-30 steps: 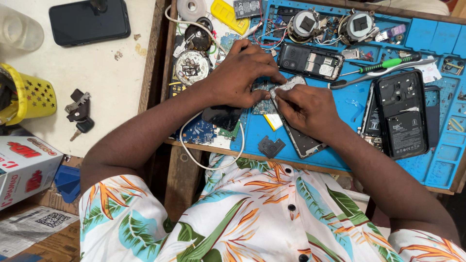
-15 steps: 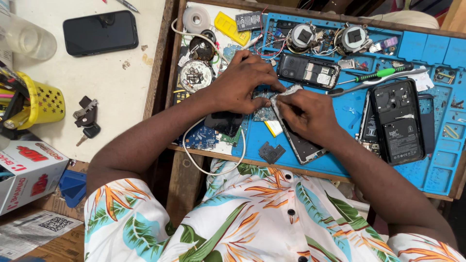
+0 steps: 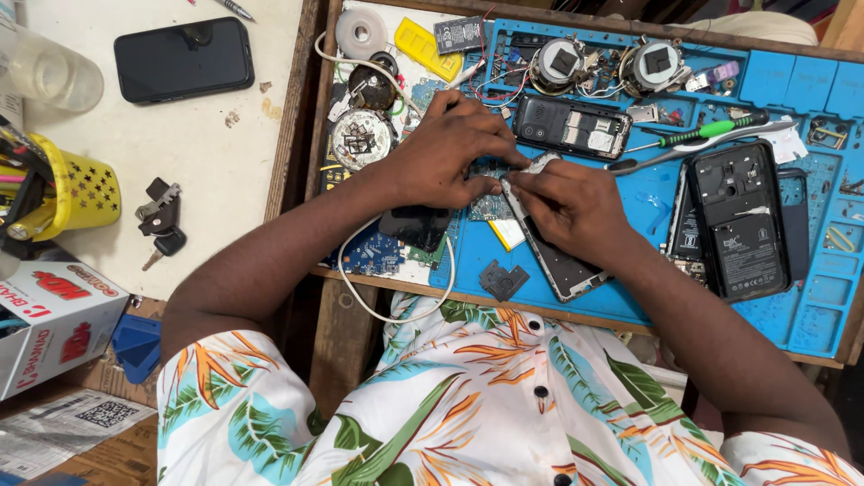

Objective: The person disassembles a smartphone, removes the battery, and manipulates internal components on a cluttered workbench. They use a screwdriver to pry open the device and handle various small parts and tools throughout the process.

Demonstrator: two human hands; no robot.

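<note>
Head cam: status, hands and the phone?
Left hand and right hand both on opened phone, fingers meeting at its top edge. White scrap pinched there. Nothing blocking.

White-and-red carton (image 3: 49, 324) lower left; dark-screened black phone (image 3: 184, 58) upper left.

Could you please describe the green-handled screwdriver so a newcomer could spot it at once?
Start at the blue silicone repair mat. Near its top right, above the opened black phone back, lies the green-handled screwdriver. It is the only bright green tool there.
</note>
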